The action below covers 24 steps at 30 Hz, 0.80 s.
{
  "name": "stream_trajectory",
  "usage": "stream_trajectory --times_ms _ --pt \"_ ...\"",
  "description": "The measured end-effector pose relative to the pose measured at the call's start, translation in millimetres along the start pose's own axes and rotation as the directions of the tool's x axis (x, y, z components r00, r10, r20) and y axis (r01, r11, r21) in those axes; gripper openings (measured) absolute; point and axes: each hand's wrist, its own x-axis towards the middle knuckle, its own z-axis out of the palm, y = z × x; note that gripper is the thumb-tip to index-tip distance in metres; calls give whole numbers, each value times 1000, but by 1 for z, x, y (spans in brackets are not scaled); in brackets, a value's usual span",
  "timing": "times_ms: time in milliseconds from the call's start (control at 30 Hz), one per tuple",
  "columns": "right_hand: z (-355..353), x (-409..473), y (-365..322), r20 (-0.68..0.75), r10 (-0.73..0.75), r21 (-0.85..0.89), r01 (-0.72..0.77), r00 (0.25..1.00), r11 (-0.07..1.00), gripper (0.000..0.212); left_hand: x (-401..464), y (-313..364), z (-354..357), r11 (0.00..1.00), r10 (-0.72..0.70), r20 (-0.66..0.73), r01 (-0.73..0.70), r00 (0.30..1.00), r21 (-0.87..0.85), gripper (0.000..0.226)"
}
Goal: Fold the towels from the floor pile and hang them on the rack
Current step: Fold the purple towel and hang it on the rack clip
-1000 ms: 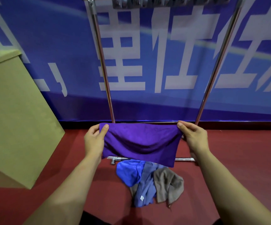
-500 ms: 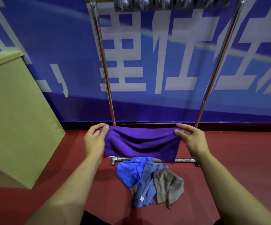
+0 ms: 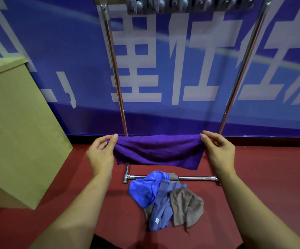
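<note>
Left hand [image 3: 100, 153] and right hand [image 3: 219, 151] each pinch a top corner of my folded purple towel [image 3: 158, 152]. It hangs stretched between them before the rack [image 3: 117, 87], above the towel pile [image 3: 165, 200] on the floor [image 3: 264, 177].

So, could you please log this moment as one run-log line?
left hand: pinches purple towel corner | right hand: pinches other corner | towel: folded, held off floor | floor pile: three towels | rack: no towel seen

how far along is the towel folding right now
Done: nothing shows hanging on the rack. In hand: left hand and right hand each pinch an end of the folded purple towel. Left: hanging it, plus the floor pile.
</note>
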Motion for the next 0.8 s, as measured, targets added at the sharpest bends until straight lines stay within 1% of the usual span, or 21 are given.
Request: stream_trajectory --times_ms 133,367,567,667,800 --pt "-1 -1 -2 -29 -3 22 4 1000 1000 16 -2 3 3 1000 6 6 -5 1000 -15 11" --pt "-2 -1 -2 -74 -40 -56 36 996 998 17 -3 0 4 1000 20 44 -21 999 15 10" --pt "-2 -1 3 -65 -40 -111 33 997 993 11 -3 -5 4 993 42 105 -54 994 108 8" --pt "-3 0 6 -19 -13 -121 10 1000 993 18 0 -10 2 983 29 176 -61 984 176 18" --pt "-4 2 14 78 19 -190 -4 997 982 37 2 -16 0 976 3 285 -65 959 208 34"
